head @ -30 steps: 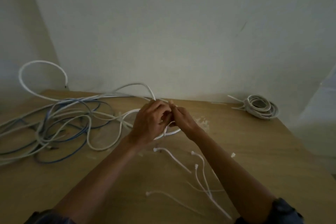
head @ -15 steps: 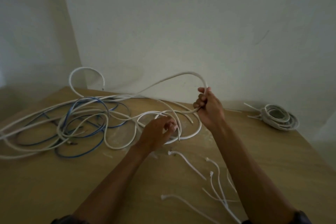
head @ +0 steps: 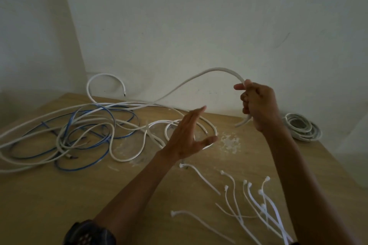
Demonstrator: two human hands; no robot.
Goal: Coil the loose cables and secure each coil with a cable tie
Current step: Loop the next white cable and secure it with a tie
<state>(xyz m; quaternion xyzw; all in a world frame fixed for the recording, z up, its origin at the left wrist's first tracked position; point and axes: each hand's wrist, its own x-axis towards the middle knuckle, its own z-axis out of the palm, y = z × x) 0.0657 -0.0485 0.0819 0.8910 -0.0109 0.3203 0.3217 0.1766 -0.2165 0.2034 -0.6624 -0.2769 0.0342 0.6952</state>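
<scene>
Step in hand, as I read it: starting a coil on one white cable. No loop made yet, no tie on it.

R hand has its fingers curled tight round the cable near its free end. A short stub pokes out below the fist. The rest arches up over the knuckles, then runs off left and down into the tangle of white + blue cables on the counter.

L hand holds nothing. Its fingers are straight and close together, thumb splayed wide, palm turned toward the R fist. It hovers above the counter, touching no cable as far as I can tell.

Next move, prob.: L hand takes the run left of the R fingers and brings it back to the fist as loop no. 1. That needs slack pulled free of the tangle w/o dragging the blue ones along.

Cable ties lie loose nearer the body than both hands, within reach. One wound coil sits just right of the R fingers, farther back.
</scene>
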